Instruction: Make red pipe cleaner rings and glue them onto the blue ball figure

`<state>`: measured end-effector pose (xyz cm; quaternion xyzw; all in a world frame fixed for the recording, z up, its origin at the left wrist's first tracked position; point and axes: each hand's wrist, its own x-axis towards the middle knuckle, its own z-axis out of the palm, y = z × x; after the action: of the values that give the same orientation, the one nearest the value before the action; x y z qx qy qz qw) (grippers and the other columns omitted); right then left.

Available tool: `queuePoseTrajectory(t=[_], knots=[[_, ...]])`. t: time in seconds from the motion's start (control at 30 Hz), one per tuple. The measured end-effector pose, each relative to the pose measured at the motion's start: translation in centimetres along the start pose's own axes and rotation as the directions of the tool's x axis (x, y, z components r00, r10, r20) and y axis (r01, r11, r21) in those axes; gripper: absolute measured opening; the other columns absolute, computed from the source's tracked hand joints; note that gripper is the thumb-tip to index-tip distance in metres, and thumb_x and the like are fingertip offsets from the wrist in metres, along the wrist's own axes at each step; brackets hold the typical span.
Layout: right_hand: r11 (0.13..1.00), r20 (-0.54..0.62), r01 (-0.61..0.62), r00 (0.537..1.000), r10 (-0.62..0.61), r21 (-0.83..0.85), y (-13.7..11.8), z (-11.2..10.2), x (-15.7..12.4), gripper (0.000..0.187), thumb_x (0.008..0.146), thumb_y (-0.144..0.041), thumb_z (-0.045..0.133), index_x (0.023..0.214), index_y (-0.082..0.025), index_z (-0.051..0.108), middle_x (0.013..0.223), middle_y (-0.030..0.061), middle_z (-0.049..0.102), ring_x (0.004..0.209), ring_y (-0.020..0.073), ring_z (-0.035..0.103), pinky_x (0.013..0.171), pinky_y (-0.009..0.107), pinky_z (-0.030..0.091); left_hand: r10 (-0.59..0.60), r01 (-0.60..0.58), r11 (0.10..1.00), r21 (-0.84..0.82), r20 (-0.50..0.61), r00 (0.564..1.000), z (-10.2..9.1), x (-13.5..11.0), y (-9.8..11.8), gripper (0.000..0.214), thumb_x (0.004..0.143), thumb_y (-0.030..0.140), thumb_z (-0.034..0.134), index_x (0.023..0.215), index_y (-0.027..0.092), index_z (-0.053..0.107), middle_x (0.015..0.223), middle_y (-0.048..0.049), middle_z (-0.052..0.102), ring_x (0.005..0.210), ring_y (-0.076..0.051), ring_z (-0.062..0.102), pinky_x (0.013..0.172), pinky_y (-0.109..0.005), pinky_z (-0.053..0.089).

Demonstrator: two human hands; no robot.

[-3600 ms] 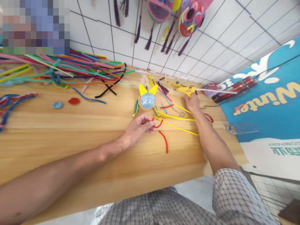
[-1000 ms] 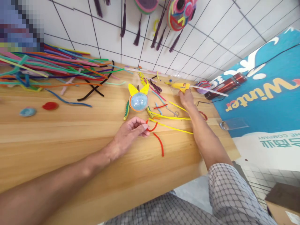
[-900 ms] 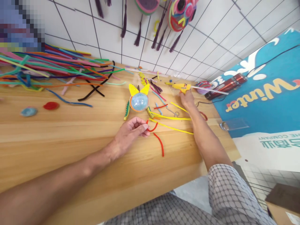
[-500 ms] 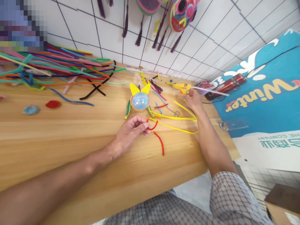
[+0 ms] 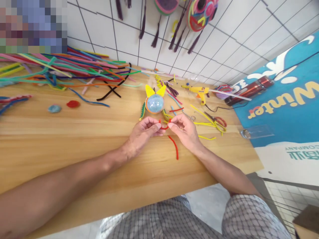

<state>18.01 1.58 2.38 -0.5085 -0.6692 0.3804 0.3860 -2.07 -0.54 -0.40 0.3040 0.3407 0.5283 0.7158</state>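
Between my hands is a short red pipe cleaner (image 5: 164, 127) bent into a U shape. My left hand (image 5: 144, 132) pinches one end of it between thumb and fingers. At the other end, my right hand (image 5: 183, 131) pinches it the same way. Just beyond my fingertips stands a clear blue-tinted ball figure (image 5: 155, 103) with pointed yellow ears and green side pieces. A second piece of red pipe cleaner (image 5: 175, 147) lies on the wooden table, near my right wrist. Yellow pipe cleaners (image 5: 205, 123) spread to the right, partly behind my right hand.
A yellow glue gun (image 5: 200, 92) with its stick and cord lies at the back right, near red-handled scissors (image 5: 219, 120) and a dark red thermos (image 5: 251, 90). Many coloured pipe cleaners (image 5: 84, 71) are piled back left. Blue and red coils (image 5: 73, 104) lie on the left.
My right hand has come back from beside the glue gun to the red pipe cleaner and pinches its free end. My left hand keeps its hold. The view has shifted slightly.
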Motion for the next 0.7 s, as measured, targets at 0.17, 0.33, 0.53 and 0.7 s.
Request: queuePoseTrajectory(t=[0.17,0.33,0.53,0.7], knots=[[0.999,-0.056,0.043,0.998,-0.041,0.026,-0.2,0.7,0.6,0.03,0.089,-0.05,0.085,0.097,-0.025,0.071,0.09,0.0003,0.079,0.079,0.0167,0.071,0.075,0.032,0.062,0.007,-0.007,1.0,-0.026,0.008,1.0,-0.1,0.0,-0.1,0.04,0.076,0.038,0.1,0.091,0.017,0.069,0.083,-0.0014,0.083,0.078,-0.016,0.081,0.081,-0.03,0.067],[0.965,-0.065,0.215,0.972,-0.227,-0.15,-0.9,0.9,0.3,0.015,0.099,-0.04,0.078,0.104,-0.025,0.077,0.096,0.0025,0.083,0.077,0.0166,0.073,0.074,0.033,0.062,0.021,-0.021,0.999,-0.029,0.003,1.0,0.0,0.0,0.0,0.036,0.077,0.034,0.098,0.091,0.017,0.07,0.079,0.0007,0.08,0.073,-0.014,0.079,0.076,-0.028,0.065],[0.844,0.011,0.429,0.893,-0.449,-0.321,-1.3,0.9,0.1,0.007,0.102,-0.026,0.073,0.1,-0.028,0.079,0.092,0.0012,0.084,0.072,0.0162,0.072,0.069,0.032,0.06,0.025,-0.025,1.0,0.011,-0.021,0.999,0.2,0.2,0.0,0.032,0.079,0.034,0.095,0.091,0.017,0.071,0.079,0.0011,0.079,0.072,-0.013,0.076,0.075,-0.028,0.063],[0.804,0.063,0.447,0.885,-0.461,-0.394,-1.3,0.8,0.0,0.011,0.103,-0.026,0.07,0.099,-0.031,0.08,0.094,0.0026,0.085,0.074,0.0189,0.073,0.07,0.035,0.061,0.042,-0.04,0.997,0.063,-0.031,0.999,0.3,0.2,0.0,0.031,0.08,0.036,0.094,0.091,0.018,0.071,0.078,0.0007,0.077,0.072,-0.013,0.073,0.076,-0.029,0.061]])
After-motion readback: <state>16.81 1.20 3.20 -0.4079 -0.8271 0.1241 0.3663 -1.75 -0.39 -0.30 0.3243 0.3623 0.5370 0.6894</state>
